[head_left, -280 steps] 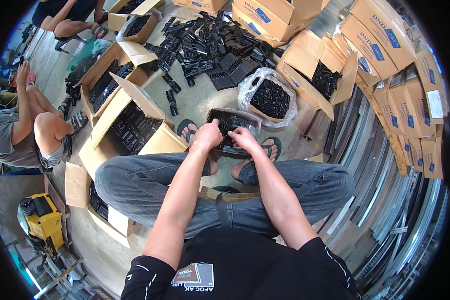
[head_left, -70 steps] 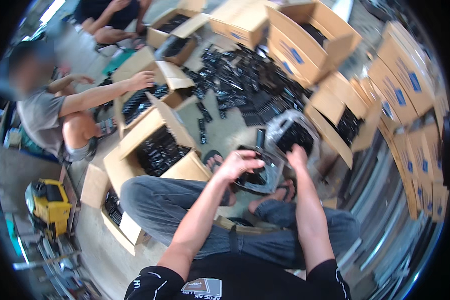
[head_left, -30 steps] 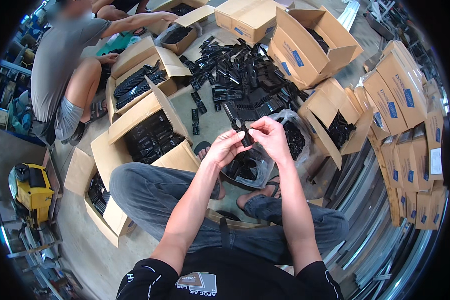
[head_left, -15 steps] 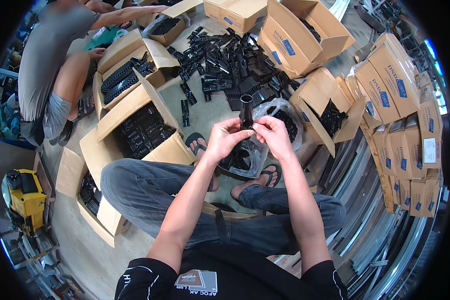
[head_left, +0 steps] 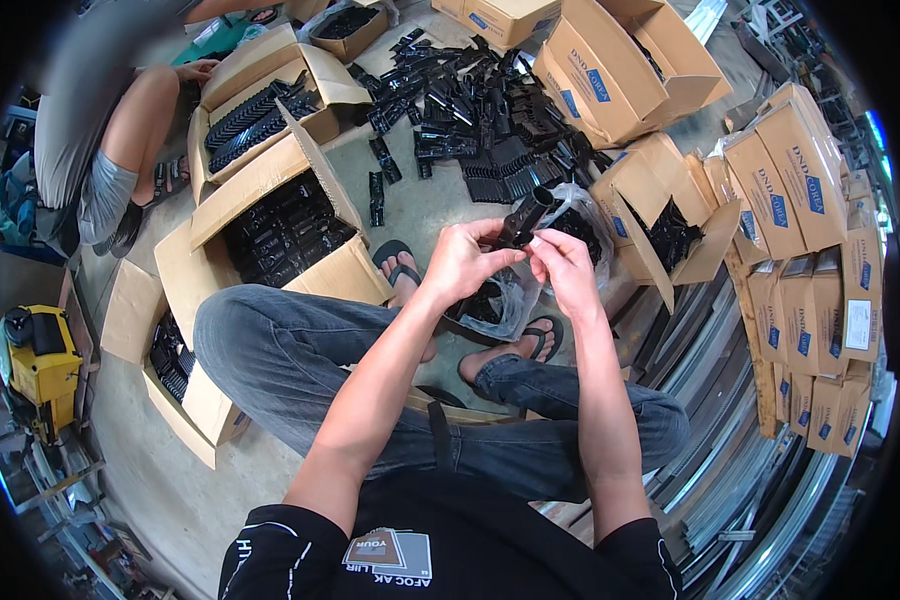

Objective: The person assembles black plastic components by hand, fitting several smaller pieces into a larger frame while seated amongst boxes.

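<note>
Both hands meet above a clear plastic bag (head_left: 510, 300) of black parts that sits on the concrete floor (head_left: 420, 210) between the person's sandalled feet. The left hand (head_left: 462, 262) has its fingers closed around the lower end of a short black plastic tube-shaped part (head_left: 523, 220), and the right hand (head_left: 566, 268) pinches the same part from the other side with thumb and forefinger, so the part is held just above the bag, tilted with its open round end pointing up and away from the person. Beyond the bag lies a loose heap of black plastic parts (head_left: 480, 130) spread over the floor. To the left of the bag stands an open brown cardboard box (head_left: 270, 230) packed with rows of black pieces, and to the right of the bag another open cardboard box (head_left: 670, 225) also holds black parts. Far left of the bag, another person (head_left: 105, 130) sits on the floor beside more boxes
</note>
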Motion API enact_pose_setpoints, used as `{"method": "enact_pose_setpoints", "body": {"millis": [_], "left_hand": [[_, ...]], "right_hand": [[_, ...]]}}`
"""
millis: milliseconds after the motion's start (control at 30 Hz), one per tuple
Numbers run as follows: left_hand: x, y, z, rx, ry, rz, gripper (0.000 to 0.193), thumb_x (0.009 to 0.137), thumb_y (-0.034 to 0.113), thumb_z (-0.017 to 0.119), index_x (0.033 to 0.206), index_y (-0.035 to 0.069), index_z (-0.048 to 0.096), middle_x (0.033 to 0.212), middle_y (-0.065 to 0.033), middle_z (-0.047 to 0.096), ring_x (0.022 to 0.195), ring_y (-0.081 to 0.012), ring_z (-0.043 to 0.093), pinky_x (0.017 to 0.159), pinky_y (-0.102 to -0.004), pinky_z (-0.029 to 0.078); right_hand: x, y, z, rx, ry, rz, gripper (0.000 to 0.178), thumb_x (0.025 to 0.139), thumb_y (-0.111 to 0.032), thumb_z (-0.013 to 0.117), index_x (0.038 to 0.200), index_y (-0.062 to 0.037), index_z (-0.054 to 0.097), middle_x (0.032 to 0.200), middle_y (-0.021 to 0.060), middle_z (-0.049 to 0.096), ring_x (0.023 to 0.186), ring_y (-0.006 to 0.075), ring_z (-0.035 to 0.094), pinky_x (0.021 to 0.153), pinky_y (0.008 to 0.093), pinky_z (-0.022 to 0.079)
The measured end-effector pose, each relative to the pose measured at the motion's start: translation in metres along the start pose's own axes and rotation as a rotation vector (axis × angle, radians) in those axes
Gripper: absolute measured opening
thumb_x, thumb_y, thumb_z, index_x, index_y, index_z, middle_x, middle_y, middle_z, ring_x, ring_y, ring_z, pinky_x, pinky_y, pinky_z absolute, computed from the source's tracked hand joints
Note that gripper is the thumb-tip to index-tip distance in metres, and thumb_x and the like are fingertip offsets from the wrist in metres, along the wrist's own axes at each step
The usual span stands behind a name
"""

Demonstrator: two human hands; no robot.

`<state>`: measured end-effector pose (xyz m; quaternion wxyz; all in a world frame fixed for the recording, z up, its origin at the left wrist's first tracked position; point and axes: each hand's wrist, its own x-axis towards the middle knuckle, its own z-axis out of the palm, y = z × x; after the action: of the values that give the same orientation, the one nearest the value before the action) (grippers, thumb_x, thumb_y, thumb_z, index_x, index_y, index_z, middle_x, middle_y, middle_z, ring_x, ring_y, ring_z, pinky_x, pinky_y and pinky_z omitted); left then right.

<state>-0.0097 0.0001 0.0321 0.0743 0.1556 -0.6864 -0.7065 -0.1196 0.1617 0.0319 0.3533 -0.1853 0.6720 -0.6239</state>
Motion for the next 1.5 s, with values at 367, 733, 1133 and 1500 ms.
{"method": "enact_pose_setpoints", "body": {"millis": [367, 733, 1133, 1500], "left_hand": [[-0.008, -0.011, 0.019, 0.839, 0.074, 0.221, 0.032, 0.076, 0.021, 0.075, 0.106, 0.008, 0.07, 0.092, -0.0126, 0.068, 0.09, -0.0348, 0.067, 0.078, -0.0447, 0.053], [0.003, -0.025, 0.008, 0.377, -0.018, -0.042, 0.043, 0.074, 0.015, 0.081, 0.109, -0.001, 0.063, 0.1, -0.0178, 0.071, 0.084, -0.0251, 0.071, 0.076, -0.0337, 0.055], [0.008, -0.038, -0.007, -0.161, -0.33, -0.414, 0.037, 0.087, 0.008, 0.074, 0.116, -0.01, 0.06, 0.101, -0.0118, 0.07, 0.085, -0.0168, 0.07, 0.073, -0.0275, 0.061], [0.009, -0.053, -0.001, -0.587, -0.227, -0.479, 0.02, 0.095, 0.015, 0.066, 0.102, 0.001, 0.053, 0.085, -0.0047, 0.061, 0.056, -0.0098, 0.056, 0.051, -0.027, 0.056]], "right_hand": [[-0.001, 0.029, 0.019, 0.203, 0.232, 0.181, 0.019, 0.085, -0.025, 0.077, 0.08, -0.0109, 0.065, 0.069, -0.0063, 0.057, 0.051, 0.0014, 0.044, 0.044, 0.0207, 0.028], [-0.001, 0.037, 0.01, 0.337, 0.118, 0.136, 0.019, 0.089, -0.023, 0.073, 0.079, -0.0124, 0.062, 0.069, -0.0058, 0.057, 0.053, 0.0013, 0.045, 0.045, 0.0195, 0.029], [0.002, 0.032, -0.004, 0.045, -0.014, 0.115, 0.031, 0.089, -0.034, 0.074, 0.072, -0.0113, 0.062, 0.065, -0.0064, 0.054, 0.055, 0.0018, 0.043, 0.047, 0.0226, 0.028], [0.008, 0.155, 0.001, -0.124, 0.172, 0.345, 0.058, 0.101, -0.054, 0.045, 0.091, -0.0023, 0.068, 0.07, 0.0088, 0.064, 0.059, 0.021, 0.063, 0.051, 0.035, 0.049]]}}
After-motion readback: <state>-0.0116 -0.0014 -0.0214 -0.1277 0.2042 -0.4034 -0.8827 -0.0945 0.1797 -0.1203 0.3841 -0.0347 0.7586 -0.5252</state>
